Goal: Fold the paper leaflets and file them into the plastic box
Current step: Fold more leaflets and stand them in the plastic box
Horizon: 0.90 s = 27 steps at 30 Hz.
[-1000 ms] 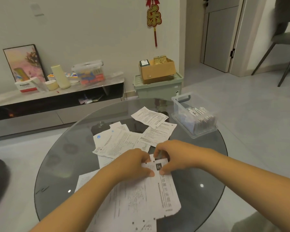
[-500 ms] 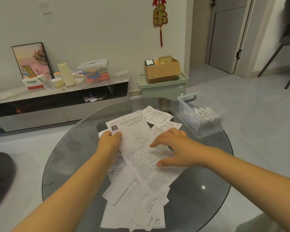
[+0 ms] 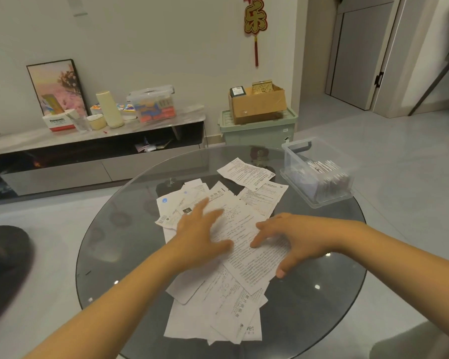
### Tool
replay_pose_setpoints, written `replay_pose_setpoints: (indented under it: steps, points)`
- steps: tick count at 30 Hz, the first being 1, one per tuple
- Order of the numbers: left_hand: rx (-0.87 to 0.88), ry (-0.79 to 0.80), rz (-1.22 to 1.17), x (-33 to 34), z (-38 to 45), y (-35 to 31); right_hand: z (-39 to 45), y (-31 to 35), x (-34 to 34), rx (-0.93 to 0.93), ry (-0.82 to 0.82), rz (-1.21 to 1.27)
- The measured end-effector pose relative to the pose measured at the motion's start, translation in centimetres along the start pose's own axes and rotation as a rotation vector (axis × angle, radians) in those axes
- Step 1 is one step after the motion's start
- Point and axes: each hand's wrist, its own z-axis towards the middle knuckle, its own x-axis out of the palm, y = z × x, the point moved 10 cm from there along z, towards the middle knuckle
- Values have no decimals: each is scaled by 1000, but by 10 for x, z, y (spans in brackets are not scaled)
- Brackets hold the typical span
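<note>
My left hand (image 3: 200,237) lies flat, fingers straight, on the top leaflet (image 3: 246,244) of the loose pile on the round glass desk (image 3: 322,294). My right hand (image 3: 293,239) presses the same sheet with spread fingertips, gripping nothing. More leaflets (image 3: 249,174) lie scattered beyond. The clear plastic box (image 3: 316,174) stands at the desk's far right edge, with folded leaflets (image 3: 327,172) upright inside.
</note>
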Motion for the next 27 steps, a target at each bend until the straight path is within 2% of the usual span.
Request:
replay_pose_setpoints:
  steps: [4, 10, 13, 15, 20, 23, 25, 27]
  points:
    - [120, 235, 2, 33, -21, -20, -3, 8, -5, -41, -68, -45]
    - [124, 382, 12, 37, -34, -18, -7, 8, -5, -29, -81, 19]
    - [138, 441, -18, 36, -37, -15, -9, 9, -16, -29, -172, 84]
    - [140, 400, -62, 32, -36, -18, -10, 11, -27, -26, -262, 138]
    - [134, 55, -320, 1, -26, -28, -15, 24, -51, -76, -482, 341]
    - [54, 16, -577, -5, -22, -19, -25, 10, -73, 0, -705, 516]
    - [-27, -32, -733, -7, -22, -10, -24, -3, -73, 98, -721, 582]
    - [-61, -111, -757, -12, -22, -3, -16, -11, -61, 191, -603, 595]
